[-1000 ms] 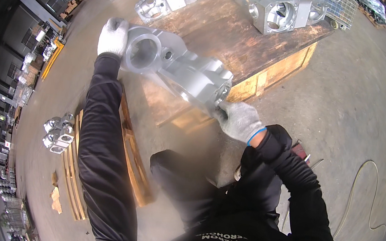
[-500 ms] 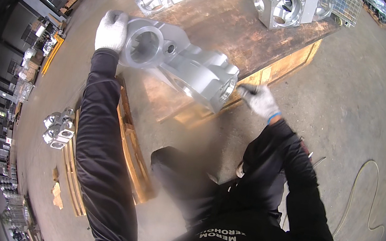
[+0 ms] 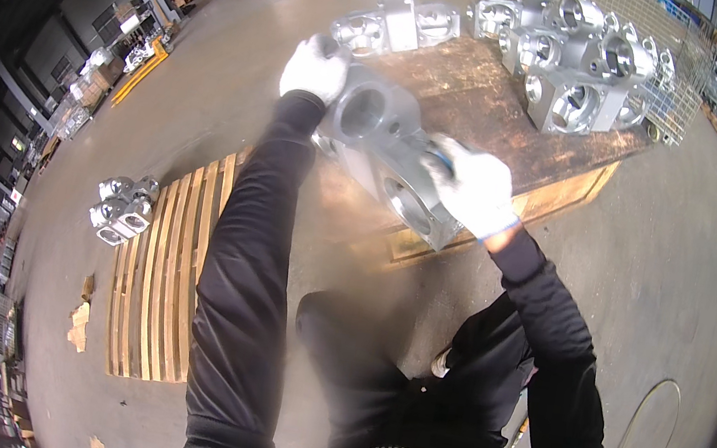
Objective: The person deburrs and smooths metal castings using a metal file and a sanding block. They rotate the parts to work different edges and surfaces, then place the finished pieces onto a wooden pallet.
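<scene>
A large silver-grey metal casting (image 3: 385, 149) with round bored openings lies slanted over the near left corner of the brown wooden table (image 3: 454, 81). My white-gloved left hand (image 3: 315, 69) is closed around its far left end, beside a round bore. At the nearer right end, my gloved right hand (image 3: 479, 191) presses against the casting with bent fingers. Something dark bluish shows at these fingertips; whether it is a stain or a small object, I cannot make out. The casting's underside is hidden, and its edges are slightly blurred.
Several similar castings (image 3: 575, 108) stand at the table's far right, and another casting (image 3: 397, 30) at its far left. A slatted wooden pallet (image 3: 159, 287) lies on the floor at left, with smaller metal parts (image 3: 121, 212) beside it. A hose (image 3: 674, 410) curves across the right floor.
My right hand has come in from beside the casting onto its near right end. The casting appears turned, with another opening facing me. My head view has shifted left.
</scene>
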The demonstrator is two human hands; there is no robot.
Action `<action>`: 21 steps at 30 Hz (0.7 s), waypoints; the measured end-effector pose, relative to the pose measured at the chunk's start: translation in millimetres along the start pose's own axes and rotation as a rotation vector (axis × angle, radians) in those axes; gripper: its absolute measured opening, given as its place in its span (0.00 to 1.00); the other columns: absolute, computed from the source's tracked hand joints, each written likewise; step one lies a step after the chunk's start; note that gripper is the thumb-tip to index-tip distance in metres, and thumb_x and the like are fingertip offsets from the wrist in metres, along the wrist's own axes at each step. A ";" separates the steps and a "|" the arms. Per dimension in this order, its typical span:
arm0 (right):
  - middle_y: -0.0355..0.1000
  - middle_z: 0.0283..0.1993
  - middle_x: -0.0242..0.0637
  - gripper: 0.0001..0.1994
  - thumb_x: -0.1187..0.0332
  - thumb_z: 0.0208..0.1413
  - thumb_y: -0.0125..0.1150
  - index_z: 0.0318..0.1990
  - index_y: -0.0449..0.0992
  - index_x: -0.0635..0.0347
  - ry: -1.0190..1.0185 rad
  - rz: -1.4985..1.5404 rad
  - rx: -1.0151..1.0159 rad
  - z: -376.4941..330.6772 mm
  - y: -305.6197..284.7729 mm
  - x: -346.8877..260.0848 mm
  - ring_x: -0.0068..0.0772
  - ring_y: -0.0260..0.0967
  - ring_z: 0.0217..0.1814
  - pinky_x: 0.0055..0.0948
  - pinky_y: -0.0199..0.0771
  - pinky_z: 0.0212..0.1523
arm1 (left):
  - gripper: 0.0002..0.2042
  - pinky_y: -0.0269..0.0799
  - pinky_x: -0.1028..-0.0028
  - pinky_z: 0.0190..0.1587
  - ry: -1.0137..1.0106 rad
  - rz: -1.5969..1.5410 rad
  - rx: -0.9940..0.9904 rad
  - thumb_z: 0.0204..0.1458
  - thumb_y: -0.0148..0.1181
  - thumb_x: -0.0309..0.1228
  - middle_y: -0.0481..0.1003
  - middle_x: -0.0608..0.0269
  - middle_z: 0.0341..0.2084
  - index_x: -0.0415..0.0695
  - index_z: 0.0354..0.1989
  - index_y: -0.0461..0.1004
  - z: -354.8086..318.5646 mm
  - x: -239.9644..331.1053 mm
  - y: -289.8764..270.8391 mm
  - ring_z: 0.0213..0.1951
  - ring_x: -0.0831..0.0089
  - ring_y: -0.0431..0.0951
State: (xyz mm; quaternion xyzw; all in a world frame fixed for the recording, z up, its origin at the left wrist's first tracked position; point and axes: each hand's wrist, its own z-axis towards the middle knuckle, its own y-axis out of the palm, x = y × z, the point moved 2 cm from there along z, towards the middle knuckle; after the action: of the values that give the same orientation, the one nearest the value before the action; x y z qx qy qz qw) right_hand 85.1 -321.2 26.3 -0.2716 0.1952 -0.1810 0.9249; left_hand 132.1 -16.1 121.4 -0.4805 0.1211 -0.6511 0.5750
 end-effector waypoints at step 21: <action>0.79 0.28 0.47 0.12 0.60 0.60 0.60 0.34 0.81 0.60 -0.044 -0.139 -0.245 67.8 64.1 -81.6 0.51 0.80 0.32 0.47 0.79 0.36 | 0.27 0.72 0.57 0.63 -0.049 0.013 0.077 0.57 0.58 0.53 0.78 0.44 0.55 0.45 0.57 0.79 -16.4 16.3 -8.1 0.59 0.46 0.78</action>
State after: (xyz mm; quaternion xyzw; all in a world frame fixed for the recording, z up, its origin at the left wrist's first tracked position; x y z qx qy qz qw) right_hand 60.9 -205.5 63.6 -0.3993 0.1764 -0.2134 0.8741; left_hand 116.4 -34.1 126.7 -0.4727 0.0848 -0.6397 0.6001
